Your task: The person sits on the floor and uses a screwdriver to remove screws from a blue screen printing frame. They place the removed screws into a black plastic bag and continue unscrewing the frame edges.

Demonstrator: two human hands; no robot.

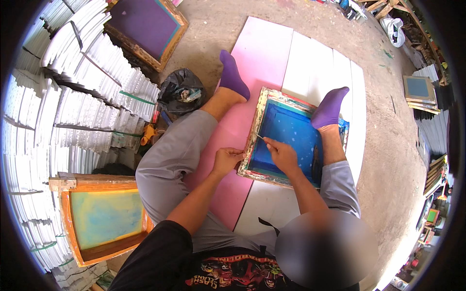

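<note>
A wooden screen printing frame point(256, 116) with blue mesh lies on the boards between my legs. Its rim is crusted with paint, and pale spots dot the mesh. My right hand point(283, 155) reaches over the mesh, closed around a thin tool point(260, 137) whose tip is at the inner edge of the frame's left side; the kind of tool is too small to tell. On the outer side of that same edge, my left hand point(228, 161) has its thumb and fingers pinched at the wood. My right foot in a purple sock point(330, 107) is over the frame's right side.
Pink and white boards point(272, 48) lie beneath me. Bundled white paper stacks point(82, 106) rise at the left, beside a yellow-mesh frame point(107, 218), a purple-mesh frame point(143, 26) and a black plastic bag point(182, 89). More frames point(420, 89) lie at right.
</note>
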